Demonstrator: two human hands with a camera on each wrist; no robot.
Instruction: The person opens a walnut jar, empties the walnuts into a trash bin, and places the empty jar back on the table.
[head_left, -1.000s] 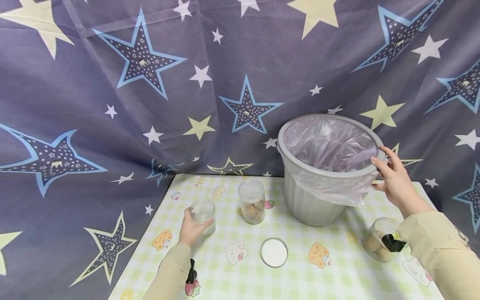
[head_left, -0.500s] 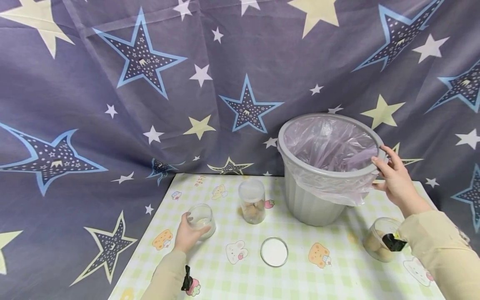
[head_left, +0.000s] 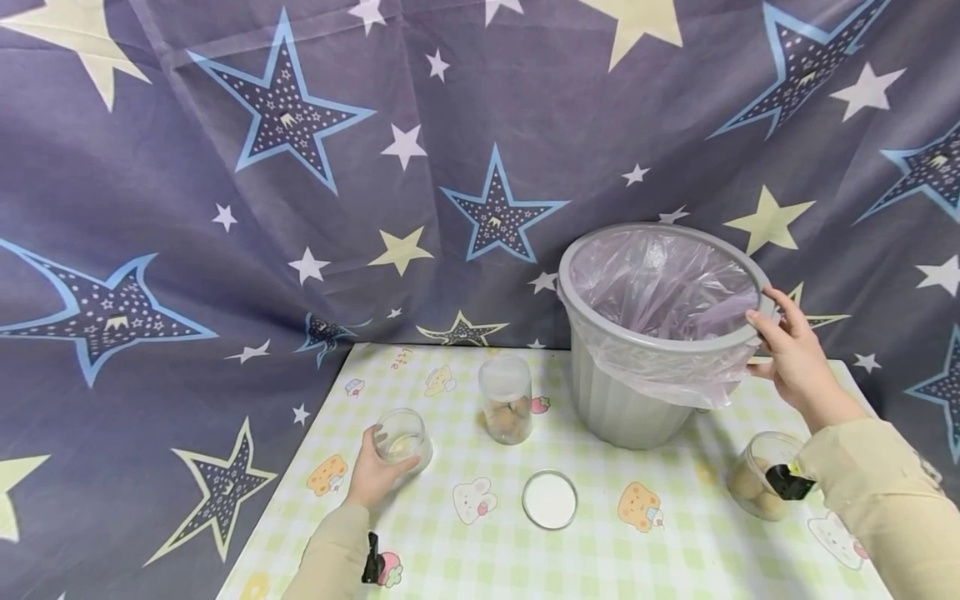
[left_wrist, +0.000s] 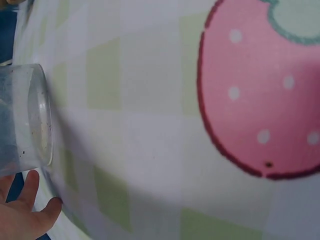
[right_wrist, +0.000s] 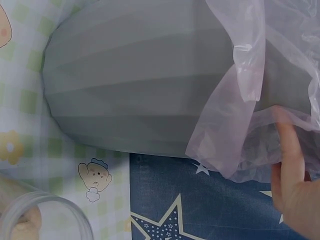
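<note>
With thumb and fingers around its side, my left hand holds a clear jar at the left of the table. The left wrist view shows the jar with a few small crumbs at its base. My right hand grips the right rim of a grey trash can, thumb over the edge and fingers outside. A thin pinkish plastic liner lines the can and folds over its rim. In the right wrist view, a finger presses the hanging liner against the can.
Between the left jar and the can stands a clear jar with brownish lumps inside. Another jar with similar contents stands under the right forearm. A round white lid lies on the checked tablecloth. A starry curtain hangs behind.
My left hand and the clear jar have shifted slightly left and toward me, the jar's mouth coming lower. The right hand stays on the can's rim.
</note>
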